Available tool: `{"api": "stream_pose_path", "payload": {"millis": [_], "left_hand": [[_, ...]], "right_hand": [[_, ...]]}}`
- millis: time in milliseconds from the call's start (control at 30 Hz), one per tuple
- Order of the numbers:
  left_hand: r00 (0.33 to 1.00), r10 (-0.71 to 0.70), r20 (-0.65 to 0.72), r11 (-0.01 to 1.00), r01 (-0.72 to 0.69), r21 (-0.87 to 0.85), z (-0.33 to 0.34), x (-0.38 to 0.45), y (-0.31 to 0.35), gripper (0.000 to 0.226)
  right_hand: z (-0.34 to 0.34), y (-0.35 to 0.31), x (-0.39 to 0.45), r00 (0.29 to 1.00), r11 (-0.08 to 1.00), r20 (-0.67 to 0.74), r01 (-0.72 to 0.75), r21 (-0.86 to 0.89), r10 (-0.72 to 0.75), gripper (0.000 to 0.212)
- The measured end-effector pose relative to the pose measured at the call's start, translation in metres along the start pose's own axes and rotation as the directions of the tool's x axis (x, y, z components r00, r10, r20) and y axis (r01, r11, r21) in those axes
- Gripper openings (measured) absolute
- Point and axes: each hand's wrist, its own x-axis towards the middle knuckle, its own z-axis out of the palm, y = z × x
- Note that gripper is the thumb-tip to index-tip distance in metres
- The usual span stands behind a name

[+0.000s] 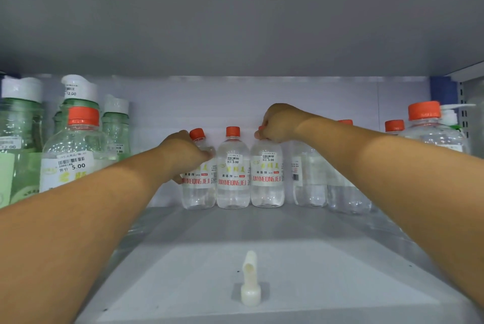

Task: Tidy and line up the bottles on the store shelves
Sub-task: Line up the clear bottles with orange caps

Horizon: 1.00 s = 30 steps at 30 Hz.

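I see the left hand (183, 150) wrapped round the leftmost bottle (198, 187), hiding its shoulder. Right hand (277, 121) closed over the third bottle (267, 179), cap nearly hidden. My forearms cut off the side bottles.

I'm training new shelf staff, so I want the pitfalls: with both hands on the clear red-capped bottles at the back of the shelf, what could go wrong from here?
1. The left hand grips a bottle that leans off upright; it may tip into the middle bottle beside it.
2. The right hand holds its bottle only at the cap, so its base could swing.
3. Either forearm could brush the front bottle at left.
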Motion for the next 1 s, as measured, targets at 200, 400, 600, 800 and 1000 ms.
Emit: {"api": "stream_pose_path", "payload": {"millis": [200,400,600,800,1000], "left_hand": [[1.0,0.012,0.024,1.0,-0.011,-0.026,-0.001,-0.003,0.002,0.043],[1.0,0.016,0.016,0.998,-0.017,0.062,0.001,-0.005,0.005,0.043],[1.0,0.027,0.01,0.996,-0.028,0.088,-0.001,-0.009,0.009,0.041],[0.999,0.034,0.018,0.995,-0.035,0.095,-0.001,-0.006,0.008,0.04],[0.999,0.037,0.017,0.992,-0.039,0.122,0.0,-0.005,0.006,0.041]], "right_hand": [[-0.002,0.0,-0.008,1.0,1.0,0.0,0.004,0.008,-0.004,0.042],[-0.051,0.026,-0.019,0.991,0.959,-0.078,-0.127,-0.254,0.11,0.038],[-0.042,0.038,-0.019,0.93,0.956,0.242,-0.244,-0.161,0.278,0.028],[-0.035,0.03,-0.015,0.955,0.963,0.147,-0.241,-0.122,0.258,0.03],[-0.021,0.031,-0.007,0.95,0.955,0.108,-0.288,-0.069,0.295,0.04]]}}
